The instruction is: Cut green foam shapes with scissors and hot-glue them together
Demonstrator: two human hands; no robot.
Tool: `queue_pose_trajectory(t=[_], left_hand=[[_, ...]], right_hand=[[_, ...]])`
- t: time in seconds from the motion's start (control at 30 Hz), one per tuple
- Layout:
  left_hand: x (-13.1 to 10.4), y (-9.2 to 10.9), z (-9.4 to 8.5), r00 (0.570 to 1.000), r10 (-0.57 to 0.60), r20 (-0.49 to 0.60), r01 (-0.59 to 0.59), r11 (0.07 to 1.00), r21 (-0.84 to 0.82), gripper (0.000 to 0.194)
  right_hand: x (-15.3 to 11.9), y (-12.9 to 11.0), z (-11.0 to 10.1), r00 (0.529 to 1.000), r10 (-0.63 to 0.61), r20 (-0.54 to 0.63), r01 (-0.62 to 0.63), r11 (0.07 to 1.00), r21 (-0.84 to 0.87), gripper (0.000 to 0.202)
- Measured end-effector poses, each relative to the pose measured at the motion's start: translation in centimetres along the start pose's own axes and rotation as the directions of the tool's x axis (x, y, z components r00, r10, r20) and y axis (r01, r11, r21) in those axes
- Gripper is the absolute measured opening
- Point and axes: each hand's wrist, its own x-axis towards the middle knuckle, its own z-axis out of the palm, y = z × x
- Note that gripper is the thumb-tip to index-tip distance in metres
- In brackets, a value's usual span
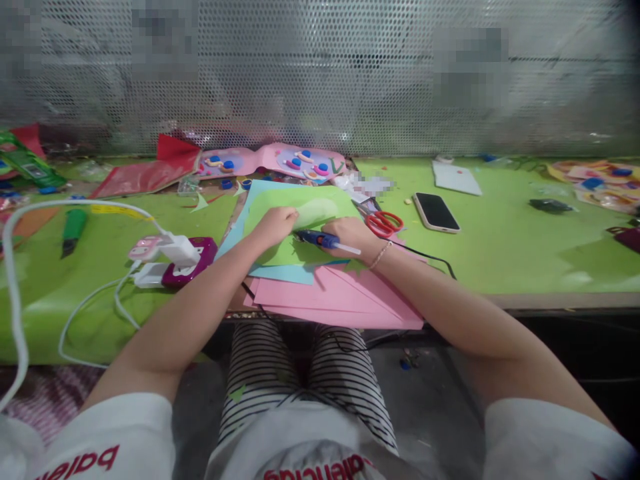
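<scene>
On the green-covered table (500,267), a glossy purple power block (207,255) is sitting to the left. The left grip (277,225) is resting with folded fingers over a light-green paper sheet (273,199); whether it is pinching paper, I cannot tell. Just right of it, a slim dark-blue glue gun (320,239) is extending crosswise above the sheet, nozzle pointing left; the right grip (353,235) is grasping it. Red-handled scissors (384,222) are lying just beside that hand, and a black-screened phone (437,212) is lying farther right.
</scene>
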Motion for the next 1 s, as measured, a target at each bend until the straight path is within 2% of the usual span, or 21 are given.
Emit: queue_pose_trajectory(t=[0.77, 1.0], left_hand=[[-0.09, 0.12, -0.22, 1.000, -0.003, -0.008, 0.003, 1.000, -0.007, 0.033], [0.05, -0.21, -0.03, 1.000, 0.015, -0.025, -0.015, 1.000, 0.002, 0.035]], right_hand=[[0.23, 0.12, 0.29, 1.000, -0.005, -0.027, 0.005, 1.000, -0.009, 0.022], [0.01, -0.35, -0.35, 1.000, -0.011, -0.006, 0.011, 1.000, 0.002, 0.020]])
